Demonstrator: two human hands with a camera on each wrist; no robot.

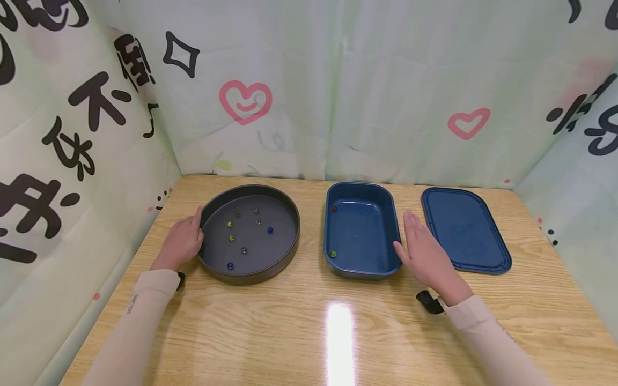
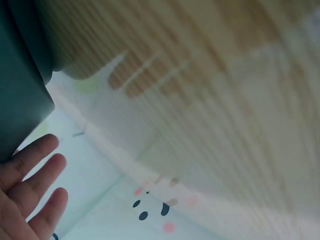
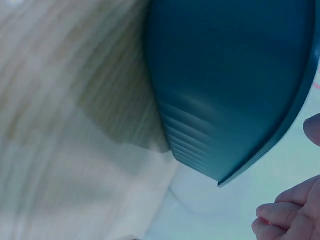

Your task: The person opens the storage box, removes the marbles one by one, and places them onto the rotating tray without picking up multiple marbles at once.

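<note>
A dark round pan (image 1: 285, 262) on the left holds several small glass marbles, among them a blue marble (image 1: 270, 230) and a yellow one (image 1: 230, 224). My left hand (image 1: 179, 241) touches the pan's left rim; in the left wrist view its visible fingers (image 2: 37, 182) are extended near the wall. Centrally stands a deep blue rectangular container (image 1: 362, 236) with a reddish marble (image 1: 334, 209) and a green marble (image 1: 333, 254) along its left side. Beside its right wall is my right hand (image 1: 427, 252), fingers straight, thumb at the rim. Whether it touches is hard to tell.
A flat blue lid (image 1: 465, 230) lies right of the container, partly behind my right hand. Everything stands on a wooden table (image 1: 270, 332). A printed curtain (image 1: 309, 107) encloses its back and sides.
</note>
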